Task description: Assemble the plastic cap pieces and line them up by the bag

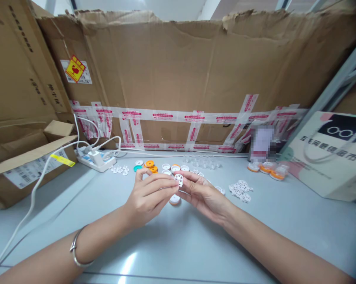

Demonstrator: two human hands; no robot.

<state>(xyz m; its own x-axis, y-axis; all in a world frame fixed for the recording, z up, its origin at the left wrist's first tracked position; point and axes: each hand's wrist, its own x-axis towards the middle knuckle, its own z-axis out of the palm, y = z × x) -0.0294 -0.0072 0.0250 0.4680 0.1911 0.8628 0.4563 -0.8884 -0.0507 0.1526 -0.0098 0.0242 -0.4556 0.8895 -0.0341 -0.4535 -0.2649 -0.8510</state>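
Note:
A small white plastic piece with cut-out holes (179, 180) is pinched between my two hands above the table. My left hand (151, 195) closes on its left side with the fingertips, and my right hand (203, 193) grips its right side with thumb and fingers. Just below them stands a round white cap with an orange base (174, 200). Behind my hands lie orange discs (150, 165), a green ring (137, 168) and several white round caps (184, 168). To the right is a heap of similar white cut-out pieces (240, 190).
Clear plastic parts (203, 162) lie at the back; small white parts (120, 170) lie near a power strip (98, 161). Orange-and-white assemblies (268, 169) stand by a paper bag (328, 157). An open carton (27, 161) is at left, a large cardboard box (178, 71) behind. A white cable (32, 193) crosses the left side.

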